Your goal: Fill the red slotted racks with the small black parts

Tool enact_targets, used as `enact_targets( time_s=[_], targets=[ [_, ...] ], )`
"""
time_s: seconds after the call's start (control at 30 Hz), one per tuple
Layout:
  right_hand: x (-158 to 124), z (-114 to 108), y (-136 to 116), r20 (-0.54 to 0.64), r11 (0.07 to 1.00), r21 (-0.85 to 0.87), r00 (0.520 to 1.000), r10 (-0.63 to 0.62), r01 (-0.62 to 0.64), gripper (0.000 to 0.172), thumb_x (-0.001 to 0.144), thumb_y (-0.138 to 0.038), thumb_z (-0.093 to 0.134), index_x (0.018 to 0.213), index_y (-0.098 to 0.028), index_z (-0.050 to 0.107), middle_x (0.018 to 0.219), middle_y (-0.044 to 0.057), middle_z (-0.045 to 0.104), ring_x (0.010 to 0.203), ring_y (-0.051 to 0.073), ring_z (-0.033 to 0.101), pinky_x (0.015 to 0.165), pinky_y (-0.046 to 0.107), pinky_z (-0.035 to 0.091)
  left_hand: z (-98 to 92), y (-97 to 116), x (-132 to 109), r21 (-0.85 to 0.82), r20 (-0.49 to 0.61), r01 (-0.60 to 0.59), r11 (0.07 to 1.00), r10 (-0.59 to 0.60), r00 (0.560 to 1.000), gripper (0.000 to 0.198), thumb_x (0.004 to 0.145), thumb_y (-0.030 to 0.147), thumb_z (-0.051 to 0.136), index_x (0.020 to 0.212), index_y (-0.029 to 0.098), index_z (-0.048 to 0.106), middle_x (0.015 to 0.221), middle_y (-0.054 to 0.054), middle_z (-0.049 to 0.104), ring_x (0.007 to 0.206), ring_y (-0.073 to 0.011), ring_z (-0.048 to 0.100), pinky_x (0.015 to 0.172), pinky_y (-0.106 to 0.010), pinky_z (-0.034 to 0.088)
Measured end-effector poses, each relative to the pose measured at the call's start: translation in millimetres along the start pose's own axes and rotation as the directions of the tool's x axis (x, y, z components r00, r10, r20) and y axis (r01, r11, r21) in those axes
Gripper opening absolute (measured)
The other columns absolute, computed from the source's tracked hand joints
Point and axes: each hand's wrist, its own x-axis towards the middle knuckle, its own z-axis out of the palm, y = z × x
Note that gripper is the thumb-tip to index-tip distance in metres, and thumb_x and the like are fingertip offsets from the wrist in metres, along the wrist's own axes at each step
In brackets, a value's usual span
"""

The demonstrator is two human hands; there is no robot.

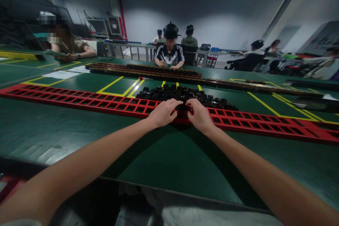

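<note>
A long red frame (127, 108) with two rows of rectangular openings lies across the green table. Over its middle, my left hand (164, 112) is curled, its index finger and thumb reaching to the right. Close by on the right, my right hand (199, 116) has its fingers bent in towards the left one. Something dark seems to lie between the fingertips, but I cannot make it out against the black parts behind. Just beyond the hands is a heap of small black parts (159, 93), individually too small to name.
Long dark brown strips (148, 70) lie stacked beyond the heap. White paper sheets (62, 74) rest at the left. Yellow tape lines (111, 84) mark the green table (169, 162). A person (169, 51) sits opposite; another person (70, 46) is at the left.
</note>
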Motion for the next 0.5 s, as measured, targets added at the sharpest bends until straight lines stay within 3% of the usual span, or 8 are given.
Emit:
enact_targets(
  time_s=[0.1,0.27,0.5],
  targets=[
    [0.0,1.3,1.8,-0.015,0.999,0.030,0.999,-0.044,0.045,0.029,0.078,-0.003,0.049,0.097,-0.021,0.062,0.111,0.011,0.063,0.105,0.026,0.063,0.092,0.044,0.054,0.0,-0.6,-0.8,-0.044,-0.017,-0.017,0.999,0.016,1.000,0.041,0.090,0.011,0.050,0.131,0.018,0.056,0.128,-0.009,0.059,0.116,-0.0214,0.060,0.103,-0.038,0.050],
    [-1.6,3.7,4.3,-0.016,0.995,0.021,0.996,-0.093,0.094,0.032,0.085,-0.007,0.049,0.110,-0.019,0.065,0.127,0.015,0.060,0.121,0.028,0.060,0.105,0.051,0.049,2.9,-3.5,-0.9,-0.060,-0.054,0.000,0.998,-0.003,0.999,0.041,0.092,0.013,0.051,0.132,0.019,0.057,0.134,-0.011,0.055,0.123,-0.0227,0.057,0.104,-0.040,0.050],
    [-1.7,0.9,-0.1,-0.020,0.996,0.049,0.997,-0.079,0.080,0.031,0.085,-0.014,0.056,0.114,-0.020,0.067,0.134,0.015,0.058,0.128,0.029,0.056,0.109,0.052,0.047,5.1,-6.1,-1.2,-0.094,-0.068,0.032,0.995,-0.038,0.997,0.045,0.093,0.014,0.050,0.137,0.017,0.054,0.135,-0.011,0.052,0.121,-0.0222,0.057,0.106,-0.038,0.050]
  ],
)
